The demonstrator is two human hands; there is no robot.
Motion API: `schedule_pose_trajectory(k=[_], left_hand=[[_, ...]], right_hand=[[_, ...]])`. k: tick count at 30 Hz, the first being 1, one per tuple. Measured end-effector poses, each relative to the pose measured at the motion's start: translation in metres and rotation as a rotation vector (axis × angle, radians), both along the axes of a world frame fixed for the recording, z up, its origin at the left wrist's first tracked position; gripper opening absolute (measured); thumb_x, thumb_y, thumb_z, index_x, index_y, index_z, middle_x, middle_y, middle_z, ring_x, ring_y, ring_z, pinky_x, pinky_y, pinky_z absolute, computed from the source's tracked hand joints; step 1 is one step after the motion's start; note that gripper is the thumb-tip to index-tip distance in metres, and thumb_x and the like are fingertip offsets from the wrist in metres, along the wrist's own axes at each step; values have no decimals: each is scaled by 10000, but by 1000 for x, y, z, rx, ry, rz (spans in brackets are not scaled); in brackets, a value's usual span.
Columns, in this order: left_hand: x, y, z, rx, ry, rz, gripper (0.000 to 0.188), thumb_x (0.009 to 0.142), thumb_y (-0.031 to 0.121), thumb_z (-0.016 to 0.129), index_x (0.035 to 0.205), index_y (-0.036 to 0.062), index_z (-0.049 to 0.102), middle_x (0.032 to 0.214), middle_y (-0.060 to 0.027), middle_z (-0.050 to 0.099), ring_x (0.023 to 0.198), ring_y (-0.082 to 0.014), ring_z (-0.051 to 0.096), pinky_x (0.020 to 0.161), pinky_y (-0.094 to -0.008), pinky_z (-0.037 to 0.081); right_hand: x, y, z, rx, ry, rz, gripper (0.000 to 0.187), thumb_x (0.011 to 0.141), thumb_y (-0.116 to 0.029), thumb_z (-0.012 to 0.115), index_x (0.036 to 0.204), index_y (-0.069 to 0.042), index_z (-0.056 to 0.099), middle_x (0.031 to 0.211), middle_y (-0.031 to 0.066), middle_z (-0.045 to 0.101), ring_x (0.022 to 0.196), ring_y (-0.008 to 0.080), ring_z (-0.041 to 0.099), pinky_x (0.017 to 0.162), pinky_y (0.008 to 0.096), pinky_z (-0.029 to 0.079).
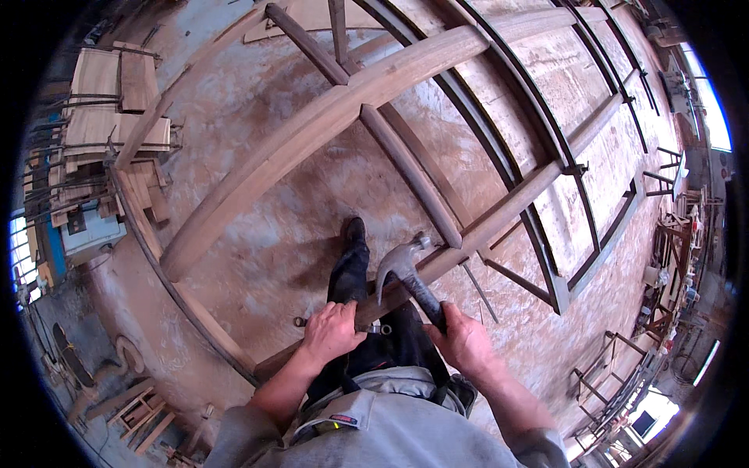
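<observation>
We grasp the dark handle of a claw hammer (pixel 407 273) in our right hand (pixel 464 342), fingers closed around it, its metal head over a long wooden rail (pixel 499 210). Our left hand (pixel 331 331) is curled over the same rail, nearer its lower-left end, gripping it just in front of our body. The rail slants up and away to the right, and a wooden crosspiece (pixel 409 175) joins it to a broad curved beam (pixel 312 125); we cannot tell whether the hammer touches the rail. Dark metal bars (pixel 540 243) stretch across the frame's right side, and our shoe (pixel 356 230) stands on the dusty floor (pixel 257 234).
</observation>
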State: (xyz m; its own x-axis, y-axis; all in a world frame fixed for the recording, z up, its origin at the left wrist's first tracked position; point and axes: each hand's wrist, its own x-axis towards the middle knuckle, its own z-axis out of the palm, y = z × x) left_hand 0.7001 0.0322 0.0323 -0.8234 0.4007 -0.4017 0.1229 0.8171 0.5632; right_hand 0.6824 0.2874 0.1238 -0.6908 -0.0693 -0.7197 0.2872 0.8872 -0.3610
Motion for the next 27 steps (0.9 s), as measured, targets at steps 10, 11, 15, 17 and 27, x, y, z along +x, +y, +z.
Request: schedule_pose_trajectory(k=[10, 11, 15, 17, 27], left_hand=[[-17, -41, -6, 62, 218, 115, 348, 713, 285, 731, 985, 80, 661, 813, -102, 597, 802, -284, 621, 639, -424, 529], [-26, -59, -9, -42, 171, 94, 345, 731, 209, 695, 1049, 84, 646, 834, -105, 585, 776, -299, 619, 635, -417, 529], [-113, -118, 9, -257, 310, 366, 501, 737, 192, 686, 1205, 48, 576, 1024, -172, 583, 882, -363, 608, 722, -439, 523], [-160, -135, 14, -304, 518, 350, 572, 754, 250, 708, 1251, 20, 541, 1155, -205, 565, 989, -381, 600, 781, -456, 512], [-237, -116, 33, -524, 69, 239, 877, 718, 334, 761, 1404, 3, 326, 1314, -219, 494, 1053, -393, 596, 851, -461, 510]], right_hand=[[-86, -27, -9, -182, 195, 7, 350, 878, -331, 616, 1028, -40, 492, 824, 236, 630, 777, 424, 626, 651, 495, 498], [-98, -29, -12, -193, 194, 4, 344, 879, -329, 615, 1014, -39, 488, 819, 237, 630, 773, 424, 625, 649, 497, 496], [-131, -40, -26, -210, 241, 58, 337, 877, -324, 611, 974, -34, 470, 807, 238, 632, 768, 422, 626, 648, 497, 493], [-142, -48, -31, -194, 236, 100, 338, 876, -322, 611, 977, -34, 467, 810, 235, 634, 767, 421, 628, 651, 493, 499], [-160, -72, -40, -125, 119, 138, 361, 872, -329, 613, 1055, -55, 466, 862, 221, 639, 785, 409, 642, 673, 496, 519]])
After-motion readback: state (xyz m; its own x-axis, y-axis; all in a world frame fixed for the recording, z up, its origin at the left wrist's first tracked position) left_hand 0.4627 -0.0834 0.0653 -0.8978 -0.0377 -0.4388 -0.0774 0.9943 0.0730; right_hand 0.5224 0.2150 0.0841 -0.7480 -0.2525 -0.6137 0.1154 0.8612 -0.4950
